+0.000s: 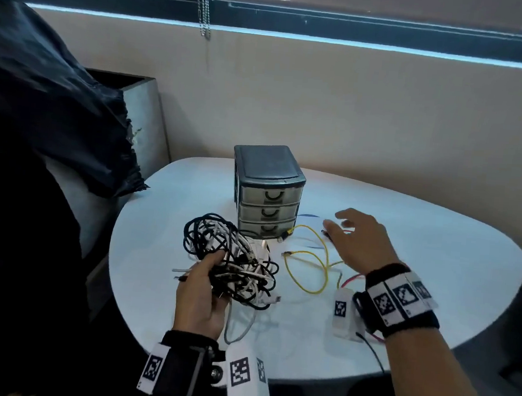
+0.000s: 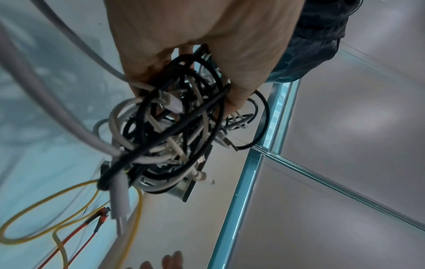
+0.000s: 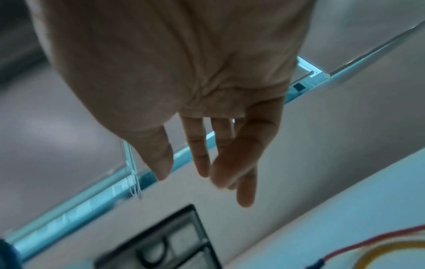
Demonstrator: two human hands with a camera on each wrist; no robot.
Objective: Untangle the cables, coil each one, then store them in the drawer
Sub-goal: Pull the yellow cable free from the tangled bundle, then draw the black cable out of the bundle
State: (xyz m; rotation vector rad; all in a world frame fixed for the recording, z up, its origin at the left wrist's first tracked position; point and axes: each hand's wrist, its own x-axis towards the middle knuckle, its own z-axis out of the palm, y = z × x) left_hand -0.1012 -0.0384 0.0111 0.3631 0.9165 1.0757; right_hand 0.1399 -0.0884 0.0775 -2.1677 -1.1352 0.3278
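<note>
While the left hand point(image 1: 204, 290) has its fingers curled round a big tangle of black and white cables point(image 1: 232, 258), holding it up just above the white surface point(image 1: 438, 245), the right hand point(image 1: 360, 241) hangs over the surface with fingers spread and relaxed, gripping nothing. From the tangle, the little grey three-drawer unit point(image 1: 268, 192) sits at about 1 o'clock, near it, all three drawers pushed in. A yellow cable point(image 1: 307, 265) lies looped on the surface at roughly 3 o'clock from the tangle, between the two hands, one plug end just beside the bottom drawer. A red cable point(image 1: 353, 278) runs under the right hand, partly hidden by it. A thin blue one point(image 1: 310, 215) shows beside the drawer unit, at 12 o'clock from the yellow loop. In the left wrist view a grey cable point(image 2: 57, 102) trails out of the bundle toward the camera. Dark plastic sheeting point(image 1: 41, 99) piles up at 9 o'clock, off the surface
</note>
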